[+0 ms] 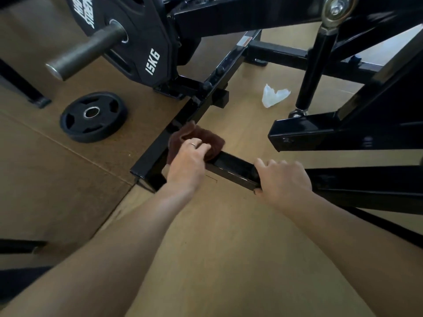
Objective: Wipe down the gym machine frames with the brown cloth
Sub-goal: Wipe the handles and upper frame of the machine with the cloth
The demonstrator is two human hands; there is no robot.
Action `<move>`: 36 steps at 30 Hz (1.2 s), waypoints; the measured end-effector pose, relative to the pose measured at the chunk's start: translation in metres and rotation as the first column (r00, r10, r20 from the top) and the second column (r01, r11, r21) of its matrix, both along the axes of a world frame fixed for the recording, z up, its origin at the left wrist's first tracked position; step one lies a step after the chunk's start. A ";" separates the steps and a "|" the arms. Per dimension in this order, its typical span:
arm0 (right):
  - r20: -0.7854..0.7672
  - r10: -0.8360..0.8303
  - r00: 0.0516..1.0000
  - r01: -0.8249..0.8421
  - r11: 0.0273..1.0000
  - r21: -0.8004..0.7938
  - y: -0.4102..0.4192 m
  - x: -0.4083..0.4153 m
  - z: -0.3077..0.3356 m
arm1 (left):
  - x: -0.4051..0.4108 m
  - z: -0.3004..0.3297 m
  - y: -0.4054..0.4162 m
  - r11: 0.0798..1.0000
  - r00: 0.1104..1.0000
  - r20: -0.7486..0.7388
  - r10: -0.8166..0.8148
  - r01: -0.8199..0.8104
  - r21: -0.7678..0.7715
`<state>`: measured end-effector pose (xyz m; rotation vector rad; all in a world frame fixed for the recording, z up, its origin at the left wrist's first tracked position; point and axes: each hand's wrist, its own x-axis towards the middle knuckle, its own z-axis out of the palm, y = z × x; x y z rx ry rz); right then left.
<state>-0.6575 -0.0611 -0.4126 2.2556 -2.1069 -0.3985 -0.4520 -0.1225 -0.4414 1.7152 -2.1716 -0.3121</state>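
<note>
Standing over this person crouched by the gym machine, here's the scene, left side first. At about 9 o'clock a small black weight plate (93, 117) lies flat on the brown floor mat (45, 179), well apart from the hands. Up at 11 o'clock a bigger plate (137, 42) stamped 15KG sits on a steel sleeve (87, 51) that pokes out toward the lower left.

From under that plate a black floor bar (206, 97) runs down toward the middle, ending in a square cut end at around 8 o'clock from the hands. The brown cloth (199, 137) is bunched right on top of that bar where a second bar branches off to the right. The left hand (188, 160) is pressed down on the cloth, fingers curled over it and bunching it against the metal, with a ring showing on one finger.

Just to the right, the cross bar (233, 167) runs between the two hands. The right hand (283, 177) grips it, fingers hooked over the top edge and thumb underneath, no cloth in it.

Further right, at 1 o'clock, a crumpled bit of clear plastic (273, 94) lies on the lighter floor, near an upright black rod (315, 62). Chunky black frame beams (343, 131) fill the 3 o'clock side
</note>
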 end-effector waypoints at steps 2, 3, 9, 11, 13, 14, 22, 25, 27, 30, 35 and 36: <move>0.035 -0.011 0.999 0.010 1.000 0.025 -0.001 0.000 0.000 | -0.022 -0.002 0.024 0.987 0.987 -0.007 -0.159 0.159 0.006; 0.044 -0.019 0.999 0.017 0.999 0.029 -0.002 0.000 0.000 | -0.028 -0.004 0.031 0.974 0.974 0.005 -0.228 0.228 0.011; -0.041 -0.009 0.999 0.008 1.000 -0.012 -0.002 -0.002 -0.010 | 0.012 0.004 -0.008 0.976 0.960 0.193 -0.204 0.214 -0.034; -0.061 -0.012 0.998 0.010 1.000 -0.027 -0.002 -0.002 -0.013 | 0.042 0.010 -0.028 0.995 0.973 0.223 -0.065 0.081 -0.064; -0.072 -0.008 0.997 0.005 0.999 -0.043 -0.002 -0.002 -0.015 | 0.069 0.014 -0.039 0.997 0.979 0.195 0.056 -0.047 -0.055; -0.069 -0.006 0.998 0.003 0.999 -0.045 -0.002 -0.002 -0.015 | 0.082 0.016 -0.040 0.992 0.980 0.154 0.127 -0.123 -0.034; -0.021 0.018 1.000 -0.019 1.000 -0.019 -0.002 -0.002 -0.008 | 0.126 0.009 0.019 0.983 0.981 0.079 0.177 -0.180 0.035; 0.008 0.025 1.000 -0.026 0.999 0.024 -0.004 -0.001 -0.004 | 0.116 0.010 0.007 0.988 0.981 0.133 0.142 -0.150 0.047; 0.008 0.034 0.999 -0.034 0.998 0.054 -0.008 0.001 -0.002 | 0.108 0.006 -0.007 0.992 0.982 0.156 0.111 -0.118 0.035; 0.003 0.076 0.997 -0.076 0.996 0.052 -0.010 0.002 -0.003 | 0.089 -0.005 -0.034 0.997 0.983 0.165 0.075 -0.079 0.018; -0.066 0.165 0.984 -0.161 0.984 0.071 -0.014 -0.004 -0.007 | 0.052 -0.011 -0.100 0.998 0.974 0.223 -0.048 0.037 0.052; -0.077 0.169 0.983 -0.163 0.984 0.078 -0.015 -0.005 -0.009 | 0.045 -0.009 -0.115 0.996 0.975 0.213 -0.062 0.046 0.081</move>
